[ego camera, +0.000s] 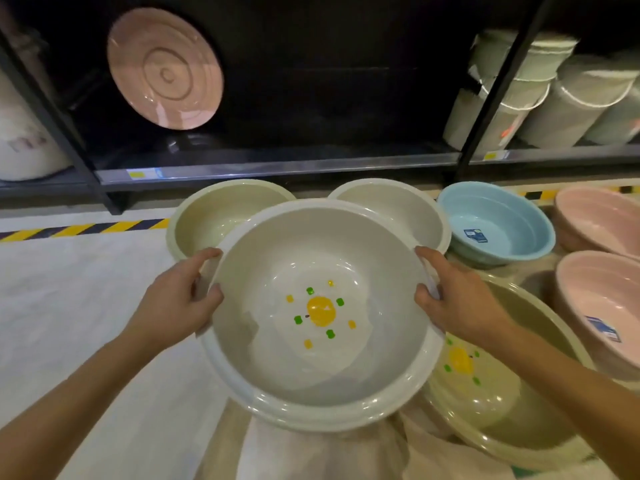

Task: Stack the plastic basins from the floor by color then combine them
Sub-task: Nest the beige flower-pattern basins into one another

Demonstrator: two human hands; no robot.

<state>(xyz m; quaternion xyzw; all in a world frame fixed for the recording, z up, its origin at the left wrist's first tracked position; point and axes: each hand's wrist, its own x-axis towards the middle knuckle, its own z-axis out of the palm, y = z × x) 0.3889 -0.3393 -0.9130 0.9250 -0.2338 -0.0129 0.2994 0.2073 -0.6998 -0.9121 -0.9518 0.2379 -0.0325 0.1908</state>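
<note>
I hold a white basin (322, 386) with a yellow and green print in its bottom; a second white rim shows nested just under it. My left hand (180, 299) grips its left rim and my right hand (457, 299) grips its right rim. Behind it on the floor sit a pale green basin (207, 216) and a white basin (401, 202). A blue basin (498, 226) stands to the right, then two pink basins (602, 216) (602, 299). Under my right forearm lies a pale green printed basin (519, 420).
A black shelf rack (277, 164) runs across the back, with a pink basin (162, 67) leaning on edge inside it and stacked pale green buckets (554, 95) at the right. Yellow-black tape (86, 228) marks the floor edge. White sheeting covers the floor at left.
</note>
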